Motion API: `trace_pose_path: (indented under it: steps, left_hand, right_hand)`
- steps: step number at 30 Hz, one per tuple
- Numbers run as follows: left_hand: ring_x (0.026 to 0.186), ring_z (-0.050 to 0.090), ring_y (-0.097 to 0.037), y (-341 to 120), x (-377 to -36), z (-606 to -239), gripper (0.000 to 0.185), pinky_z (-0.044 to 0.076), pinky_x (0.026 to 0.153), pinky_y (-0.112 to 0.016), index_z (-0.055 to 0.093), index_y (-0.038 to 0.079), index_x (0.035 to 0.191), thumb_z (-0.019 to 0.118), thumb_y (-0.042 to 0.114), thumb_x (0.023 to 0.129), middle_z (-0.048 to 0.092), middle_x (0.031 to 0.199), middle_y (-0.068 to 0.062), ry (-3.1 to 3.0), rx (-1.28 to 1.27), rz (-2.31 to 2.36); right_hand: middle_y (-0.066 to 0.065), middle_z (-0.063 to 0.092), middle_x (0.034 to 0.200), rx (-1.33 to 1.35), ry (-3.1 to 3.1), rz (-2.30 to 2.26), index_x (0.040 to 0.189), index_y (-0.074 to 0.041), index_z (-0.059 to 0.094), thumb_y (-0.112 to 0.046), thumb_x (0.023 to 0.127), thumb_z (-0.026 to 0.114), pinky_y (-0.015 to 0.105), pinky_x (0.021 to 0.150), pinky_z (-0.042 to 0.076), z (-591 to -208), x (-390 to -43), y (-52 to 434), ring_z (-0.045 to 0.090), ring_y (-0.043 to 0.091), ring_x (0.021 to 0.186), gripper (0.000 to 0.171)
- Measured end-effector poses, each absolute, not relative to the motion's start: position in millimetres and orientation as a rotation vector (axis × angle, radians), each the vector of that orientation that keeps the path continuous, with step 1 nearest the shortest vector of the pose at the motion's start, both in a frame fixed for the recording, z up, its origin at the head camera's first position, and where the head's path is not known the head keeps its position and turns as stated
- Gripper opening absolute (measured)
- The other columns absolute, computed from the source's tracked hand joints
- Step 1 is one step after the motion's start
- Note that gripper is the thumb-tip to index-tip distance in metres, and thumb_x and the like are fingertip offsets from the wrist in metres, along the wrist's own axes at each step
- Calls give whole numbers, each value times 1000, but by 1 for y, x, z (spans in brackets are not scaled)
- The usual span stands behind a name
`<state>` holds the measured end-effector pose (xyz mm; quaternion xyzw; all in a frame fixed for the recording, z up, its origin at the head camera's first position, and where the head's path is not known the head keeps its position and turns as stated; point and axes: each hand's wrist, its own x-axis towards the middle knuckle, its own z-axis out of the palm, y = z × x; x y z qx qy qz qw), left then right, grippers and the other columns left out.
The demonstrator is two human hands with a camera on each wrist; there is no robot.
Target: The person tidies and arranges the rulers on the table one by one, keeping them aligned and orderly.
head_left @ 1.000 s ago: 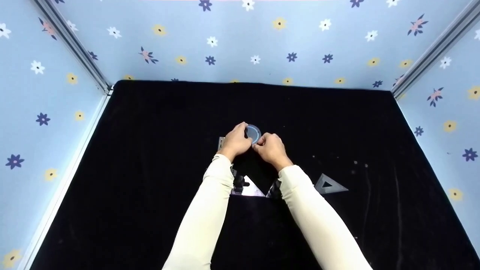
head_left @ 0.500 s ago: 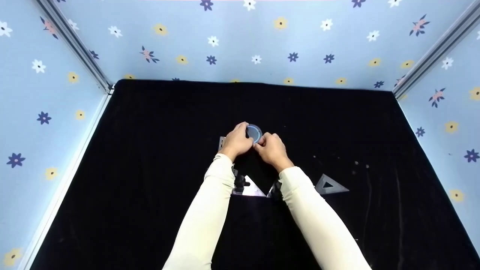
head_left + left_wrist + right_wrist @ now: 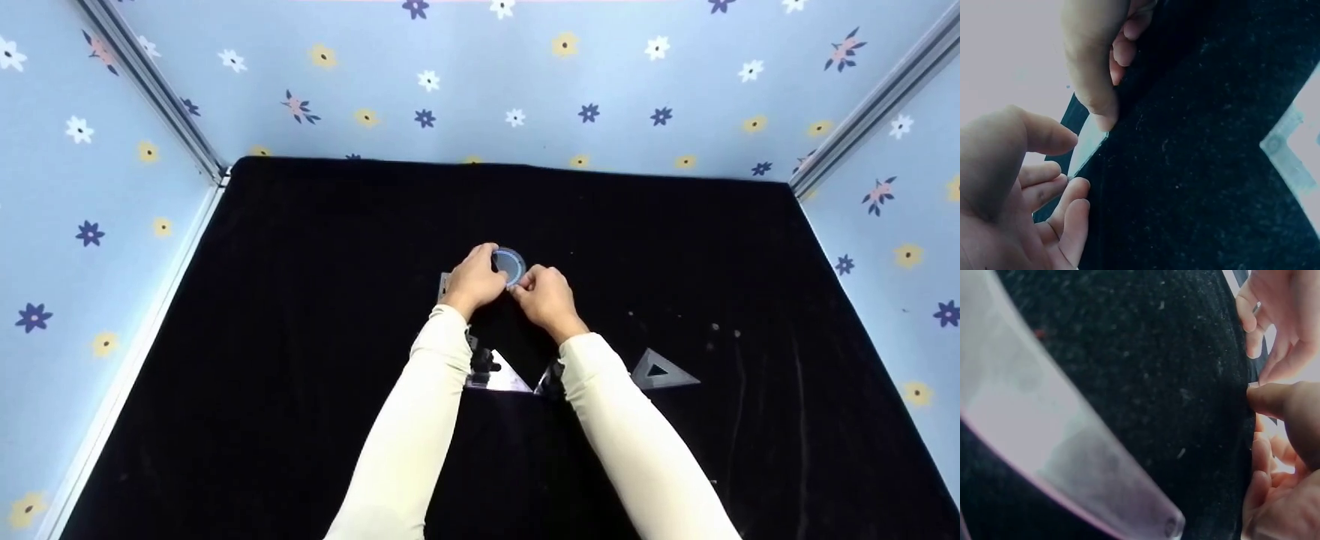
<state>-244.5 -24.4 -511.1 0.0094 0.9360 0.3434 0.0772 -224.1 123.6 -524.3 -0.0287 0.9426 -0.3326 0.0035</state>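
A small clear plastic triangle (image 3: 661, 370) and a larger clear set square (image 3: 501, 375) lie near the sleeves on black velvet cloth (image 3: 300, 300). Mid-cloth, left hand (image 3: 472, 280) and right hand (image 3: 546, 297) both pinch the round transparent blue-rimmed protractor (image 3: 510, 265).

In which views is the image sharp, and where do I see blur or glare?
Head view: evenly lit and sharp; the round protractor between both hands reads clearly. Left wrist view: fingers soft, upper left washed out white. Right wrist view: a clear ruler blurred up close, with bright glare behind the fingers.

No readable text, labels, brands or numbers on anything in view
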Motion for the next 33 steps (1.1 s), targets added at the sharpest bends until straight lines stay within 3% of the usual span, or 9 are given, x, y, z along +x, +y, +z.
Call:
trace_pose_path:
  steps: [14, 23, 31, 33]
  left_hand:
    - [130, 50, -24, -27, -245, -512, 54, 39, 107, -37, 50, 12, 145, 59, 24, 92, 48, 150, -2, 2788, 41, 1060]
    - [130, 49, -22, -27, -247, -507, 55, 38, 107, -36, 52, 13, 142, 60, 27, 90, 51, 147, -4, 2731, 16, 1132]
    - [127, 51, -21, -31, -249, -508, 55, 31, 105, -52, 52, 21, 143, 59, 31, 90, 55, 144, -1, 2674, -98, 1159]
    - [128, 51, -21, -30, -249, -509, 55, 33, 106, -50, 52, 21, 143, 59, 30, 90, 54, 145, -1, 2682, -85, 1157]
  right_hand:
    - [6, 58, 90, -77, 2913, -1003, 86, -9, 66, -29, 79, 83, 41, 82, 48, -523, -227, 124, 58, 25, 86, 28]
    - [5, 56, 85, -76, 2961, -1017, 85, -9, 66, -28, 86, 78, 42, 81, 48, -526, -225, 124, 58, 26, 85, 23]
    - [4, 59, 84, -72, 2914, -1080, 87, -7, 69, -21, 84, 80, 39, 80, 48, -526, -227, 125, 59, 24, 83, 19]
    - [3, 62, 82, -49, 2909, -1085, 87, -7, 69, -20, 84, 80, 38, 80, 49, -526, -227, 125, 60, 23, 81, 17]
